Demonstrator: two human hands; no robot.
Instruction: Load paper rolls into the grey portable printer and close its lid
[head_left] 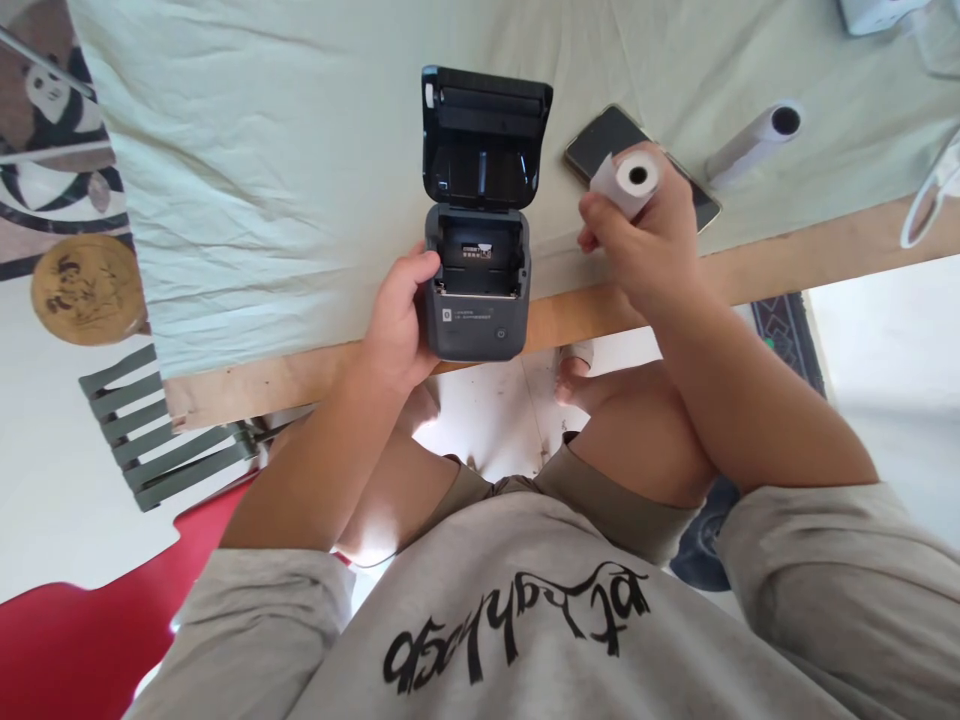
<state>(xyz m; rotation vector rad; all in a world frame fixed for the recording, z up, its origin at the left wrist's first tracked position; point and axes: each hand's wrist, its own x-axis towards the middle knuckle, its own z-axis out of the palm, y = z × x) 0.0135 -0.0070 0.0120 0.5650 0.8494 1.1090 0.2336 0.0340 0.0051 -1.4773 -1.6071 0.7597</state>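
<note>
A dark grey label printer (480, 330) has its black lid (484, 140) swung up, and no roll shows in its compartment. My left hand (401, 320) grips the printer's left side, thumb near the compartment's edge. Up to the right of the printer, my right hand (652, 235) holds a small white paper roll (636, 178) between thumb and fingers, its cored end facing up and a loose paper edge sticking out to the left. Under that hand lies a black phone (604, 140), partly covered. Another white roll (750, 145) rests to the right of the phone.
A pale green cloth (285, 180) covers the table, whose wooden front edge (802, 245) runs beneath the hands. A white looped object (930, 195) is at the right, a white box (877, 12) at the top right. A red chair (97, 640) stands lower left.
</note>
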